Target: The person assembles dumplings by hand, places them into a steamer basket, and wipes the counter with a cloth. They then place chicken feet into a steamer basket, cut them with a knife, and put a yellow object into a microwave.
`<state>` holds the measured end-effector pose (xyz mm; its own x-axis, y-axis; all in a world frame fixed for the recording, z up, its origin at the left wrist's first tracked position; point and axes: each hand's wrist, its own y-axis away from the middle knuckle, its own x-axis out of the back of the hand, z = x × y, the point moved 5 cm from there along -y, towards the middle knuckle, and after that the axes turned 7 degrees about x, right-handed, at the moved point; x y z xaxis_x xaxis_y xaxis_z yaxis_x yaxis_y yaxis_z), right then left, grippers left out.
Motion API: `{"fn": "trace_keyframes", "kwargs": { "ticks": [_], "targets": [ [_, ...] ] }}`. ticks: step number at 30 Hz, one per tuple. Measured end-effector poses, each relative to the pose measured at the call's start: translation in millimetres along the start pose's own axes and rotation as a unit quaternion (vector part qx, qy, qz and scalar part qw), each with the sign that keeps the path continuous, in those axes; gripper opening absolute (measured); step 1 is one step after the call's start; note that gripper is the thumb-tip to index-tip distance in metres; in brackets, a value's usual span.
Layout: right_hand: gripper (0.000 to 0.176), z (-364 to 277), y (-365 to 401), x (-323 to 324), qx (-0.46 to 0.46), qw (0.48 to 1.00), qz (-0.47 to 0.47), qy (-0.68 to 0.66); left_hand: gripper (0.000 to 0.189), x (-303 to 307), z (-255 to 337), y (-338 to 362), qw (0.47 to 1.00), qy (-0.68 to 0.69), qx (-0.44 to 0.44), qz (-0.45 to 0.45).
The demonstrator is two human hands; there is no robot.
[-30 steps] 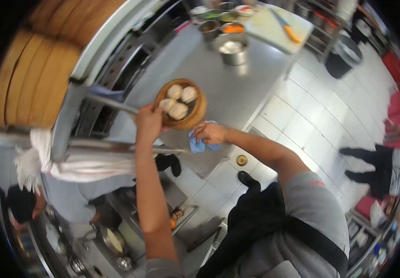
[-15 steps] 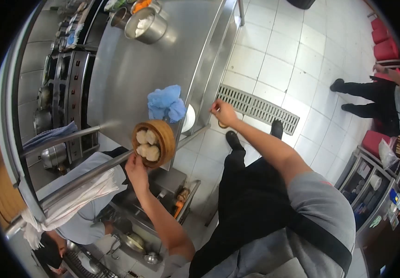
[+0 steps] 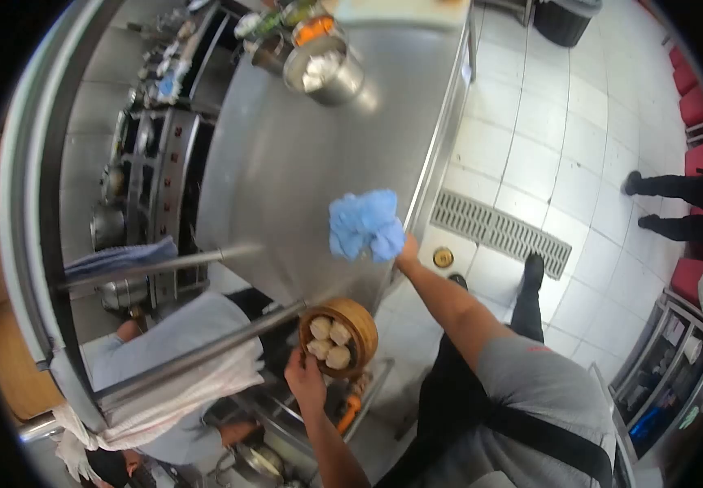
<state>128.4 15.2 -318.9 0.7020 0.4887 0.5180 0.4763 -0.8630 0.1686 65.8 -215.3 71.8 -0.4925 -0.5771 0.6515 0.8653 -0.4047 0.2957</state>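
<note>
My left hand [image 3: 305, 374] grips the rim of a round bamboo steamer [image 3: 363, 327], thumb over the edge. Several pale dumplings [image 3: 339, 333] sit inside the steamer, which is held in front of the steel table's near end. My right hand [image 3: 406, 254] reaches to the table's right edge and meets a crumpled blue cloth [image 3: 364, 224]. The cloth hides the fingers, so whether they grip it does not show.
On the steel table [image 3: 286, 163] stands a metal pot [image 3: 331, 77] with white contents, near other containers. A metal rail [image 3: 205, 337] with a draped white towel [image 3: 181, 390] runs on the left. Another person bends beyond it. A drain grate [image 3: 502, 232] crosses the floor.
The steamer in my left hand has moved away from the cloth, toward me and off the table's end. My right hand has gone from beside the table to the blue cloth. The view has shifted.
</note>
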Motion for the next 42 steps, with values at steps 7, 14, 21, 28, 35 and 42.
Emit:
{"fn": "trace_keyframes", "kwargs": {
  "ticks": [7, 14, 21, 28, 35, 42],
  "targets": [
    [0.037, 9.2, -7.1, -20.4, -0.074, 0.990, 0.106, -0.056, 0.024, 5.2, 15.0, -18.6, 0.993, -0.103, -0.063, 0.012],
    [0.022, -21.7, -4.5, 14.8, -0.159, 0.986, 0.045, -0.028, 0.023, 0.6, 14.0, -21.8, 0.987, -0.126, -0.097, 0.007],
    [0.039, -43.5, -2.9, 17.5, 0.047, 0.998, -0.005, -0.028, 0.022, -11.0, 26.5, -14.4, 0.994, -0.092, -0.049, -0.027],
    [0.031, -24.5, 43.4, 154.2, -0.024, 0.976, 0.031, -0.216, 0.029, -46.3, 90.4, -2.5, 0.974, -0.169, -0.140, -0.062],
    [0.033, 34.9, 167.8, 382.1, 0.015, 0.933, 0.211, -0.292, 0.024, -195.9, 169.4, 56.7, 0.919, -0.160, -0.267, -0.242],
    [0.030, 82.0, 280.2, 546.5, -0.064, 0.849, 0.366, -0.376, 0.025, -393.2, 258.4, 234.8, 0.742, -0.207, -0.482, -0.417]
  ]
}}
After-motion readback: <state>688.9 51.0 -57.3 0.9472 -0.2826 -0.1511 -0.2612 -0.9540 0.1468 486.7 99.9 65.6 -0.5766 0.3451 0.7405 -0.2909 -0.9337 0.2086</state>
